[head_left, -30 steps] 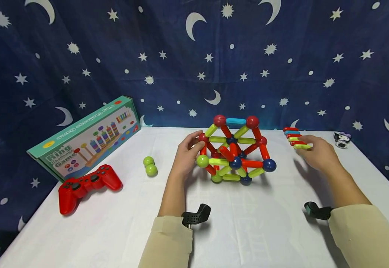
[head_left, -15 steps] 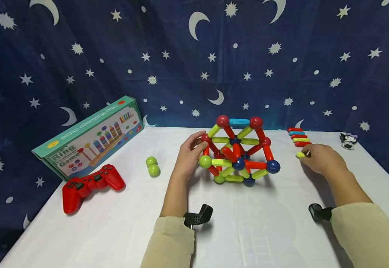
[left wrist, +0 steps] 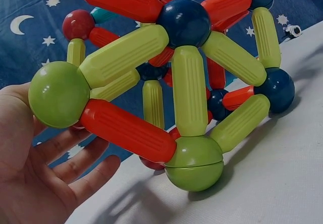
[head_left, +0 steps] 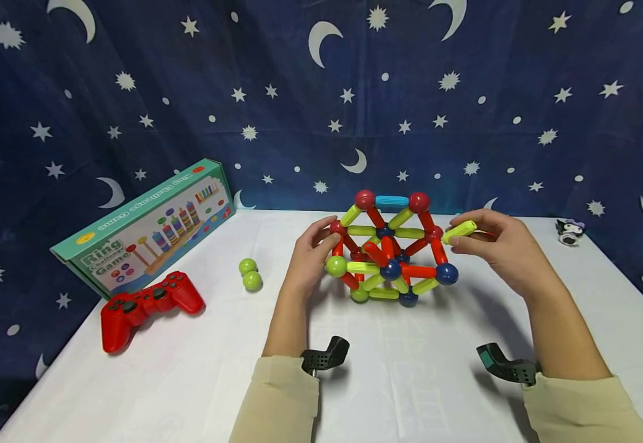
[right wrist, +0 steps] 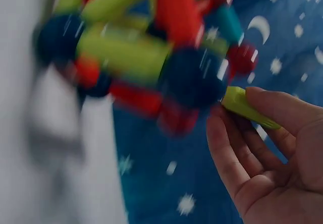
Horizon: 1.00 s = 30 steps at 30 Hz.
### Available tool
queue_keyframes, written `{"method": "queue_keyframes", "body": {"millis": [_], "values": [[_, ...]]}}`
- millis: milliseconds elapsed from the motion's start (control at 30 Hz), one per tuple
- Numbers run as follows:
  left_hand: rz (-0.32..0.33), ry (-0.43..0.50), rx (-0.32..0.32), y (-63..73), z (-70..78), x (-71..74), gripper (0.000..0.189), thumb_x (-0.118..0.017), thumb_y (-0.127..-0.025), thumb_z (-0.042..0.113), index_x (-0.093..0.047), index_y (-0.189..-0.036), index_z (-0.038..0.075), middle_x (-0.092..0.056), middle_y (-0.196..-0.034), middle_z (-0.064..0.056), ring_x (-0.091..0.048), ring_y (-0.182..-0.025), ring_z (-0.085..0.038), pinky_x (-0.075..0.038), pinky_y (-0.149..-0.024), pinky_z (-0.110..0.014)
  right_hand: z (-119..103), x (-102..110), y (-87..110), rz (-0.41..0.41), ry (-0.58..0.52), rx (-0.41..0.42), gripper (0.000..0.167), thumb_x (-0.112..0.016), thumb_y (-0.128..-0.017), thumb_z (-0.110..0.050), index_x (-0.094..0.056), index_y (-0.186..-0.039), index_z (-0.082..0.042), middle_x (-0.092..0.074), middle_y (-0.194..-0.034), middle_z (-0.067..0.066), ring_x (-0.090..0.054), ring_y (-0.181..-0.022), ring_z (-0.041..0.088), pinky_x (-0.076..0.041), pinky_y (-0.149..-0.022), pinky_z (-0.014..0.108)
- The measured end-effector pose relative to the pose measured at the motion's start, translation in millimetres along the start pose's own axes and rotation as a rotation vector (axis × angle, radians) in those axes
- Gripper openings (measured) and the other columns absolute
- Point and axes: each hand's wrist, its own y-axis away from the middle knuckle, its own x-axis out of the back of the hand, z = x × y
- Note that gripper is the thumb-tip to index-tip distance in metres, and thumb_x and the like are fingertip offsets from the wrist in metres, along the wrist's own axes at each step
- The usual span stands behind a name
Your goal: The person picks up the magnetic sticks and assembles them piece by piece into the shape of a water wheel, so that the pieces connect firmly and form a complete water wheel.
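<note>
A ball-and-stick construction of red, blue and green balls joined by coloured rods stands on the table in the head view. At its left side, my left hand holds it by a red ball between thumb and forefinger; the other fingers spread loosely behind the green ball in the left wrist view. My right hand pinches a yellow-green rod between thumb and fingers. That rod points at the red ball on the construction's right; whether they touch I cannot tell. The right wrist view is blurred.
Two green balls lie left of my left hand. Farther left are a red game controller and a ring game box. A small black-and-white figure stands at the back right. A starry curtain hangs behind the table.
My right hand has taken the yellow-green rod from the row of rods at the right and carried it left to the construction. The left hand stays at the construction's left side.
</note>
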Motion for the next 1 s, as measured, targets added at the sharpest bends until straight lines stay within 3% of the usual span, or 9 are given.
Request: {"method": "queue_keyframes", "body": {"millis": [100, 200, 300, 467, 833, 1000], "values": [[0.010, 0.001, 0.005, 0.1, -1.3, 0.8, 0.043, -0.060, -0.101, 0.015, -0.061, -0.144, 0.018, -0.067, -0.137, -0.013, -0.062, -0.127, -0.026, -0.050, -0.104, -0.040, -21.5, -14.8, 2.6, -0.044, 0.018, 0.046, 0.038, -0.075, -0.096, -0.029, -0.066, -0.128, -0.011, -0.068, -0.118, -0.002, -0.072, -0.098, 0.005, -0.055, -0.089, 0.033], [0.007, 0.005, 0.008, 1.0, -1.3, 1.3, 0.045, -0.060, -0.101, 0.016, -0.059, -0.145, 0.016, -0.066, -0.137, -0.013, -0.062, -0.127, -0.026, -0.051, -0.102, -0.039, -35.6, -27.5, 3.0, -0.109, 0.059, 0.093, 0.034, -0.077, -0.094, -0.026, -0.070, -0.124, -0.011, -0.070, -0.121, 0.008, -0.073, -0.100, 0.014, -0.058, -0.083, 0.027], [0.003, 0.003, 0.008, 2.1, -1.2, 1.3, 0.046, -0.060, -0.101, 0.016, -0.058, -0.147, 0.014, -0.066, -0.137, -0.013, -0.062, -0.127, -0.026, -0.051, -0.101, -0.038, -42.9, -36.9, 2.7, -0.187, 0.073, 0.114, 0.030, -0.079, -0.093, -0.021, -0.071, -0.119, -0.009, -0.072, -0.118, 0.012, -0.074, -0.101, 0.022, -0.059, -0.080, 0.024], [0.011, 0.002, 0.012, 3.4, -0.1, 1.5, 0.044, -0.060, -0.100, 0.016, -0.060, -0.145, 0.017, -0.066, -0.137, -0.013, -0.062, -0.126, -0.026, -0.053, -0.099, -0.038, -47.4, -45.7, 3.1, -0.255, 0.068, 0.140, 0.023, -0.078, -0.092, -0.011, -0.071, -0.113, -0.005, -0.074, -0.110, 0.013, -0.075, -0.098, 0.025, -0.060, -0.081, 0.023], [-0.001, -0.015, 0.041, 4.5, 1.8, -1.5, 0.042, -0.060, -0.101, 0.020, -0.061, -0.144, 0.021, -0.066, -0.137, -0.010, -0.064, -0.124, -0.025, -0.054, -0.103, -0.046, -39.2, -43.1, 5.6, -0.210, 0.104, 0.158, 0.039, -0.079, -0.092, -0.016, -0.068, -0.128, -0.007, -0.072, -0.121, 0.014, -0.076, -0.099, 0.024, -0.059, -0.080, 0.022], [-0.013, -0.088, 0.032, 11.0, 14.3, 17.2, 0.044, -0.056, -0.103, 0.017, -0.058, -0.146, 0.013, -0.064, -0.140, -0.014, -0.066, -0.121, -0.033, -0.057, -0.100, -0.049, -42.7, -42.6, 3.5, -0.214, 0.121, 0.168, 0.044, -0.079, -0.092, -0.018, -0.067, -0.133, -0.009, -0.073, -0.123, 0.013, -0.075, -0.104, 0.026, -0.059, -0.081, 0.022]]}}
